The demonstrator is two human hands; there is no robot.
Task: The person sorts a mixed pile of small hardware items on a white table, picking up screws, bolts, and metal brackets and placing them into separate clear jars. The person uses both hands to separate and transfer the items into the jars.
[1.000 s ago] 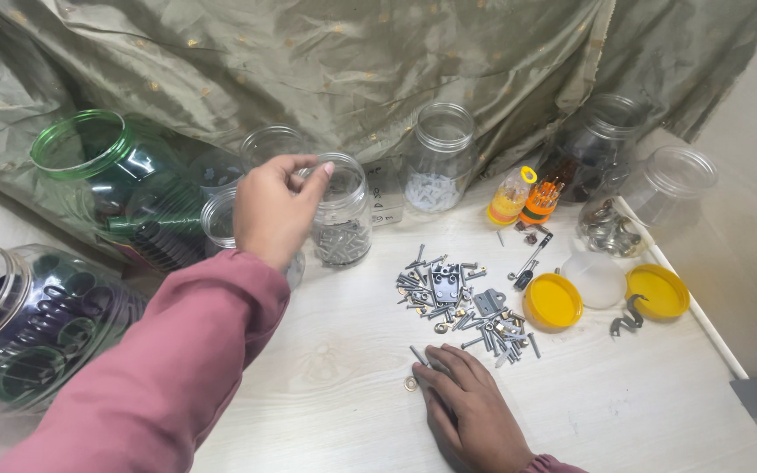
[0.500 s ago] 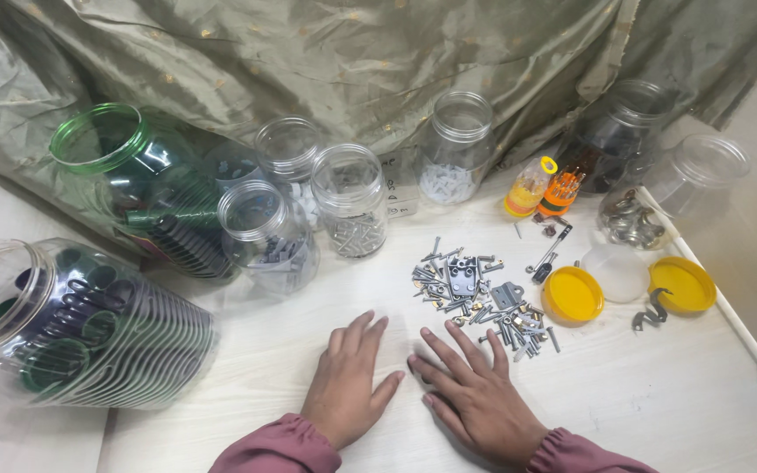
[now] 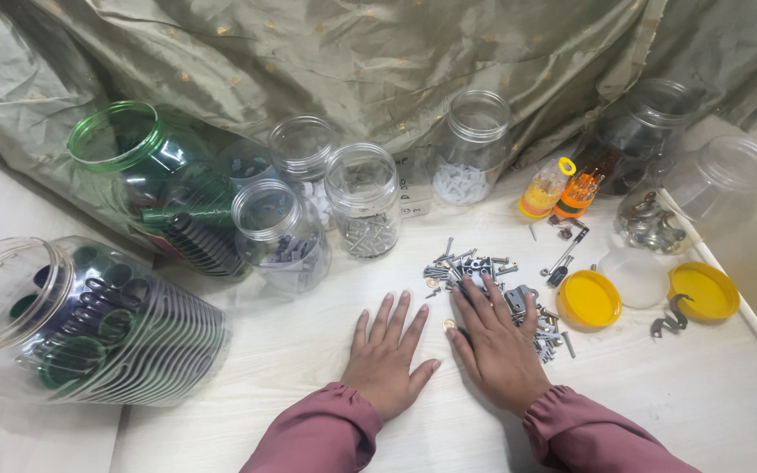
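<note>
Both hands flat on the worktop (image 3: 308, 350), fingers spread, gripping nothing. Right hand (image 3: 497, 342) has its fingertips on the pile of screws and bits (image 3: 484, 267); left hand (image 3: 387, 355) sits just beside it, touching bare wood.

Single head-worn view, looking steeply down and forward at close range; surface (image 3: 308, 350) fills lower frame, draped cloth (image 3: 352, 61) spans the upper edge.

The right hand (image 3: 499, 350) covers part of the screw pile (image 3: 492, 280); both sleeves (image 3: 317, 434) get cut off at the bottom edge.
</note>
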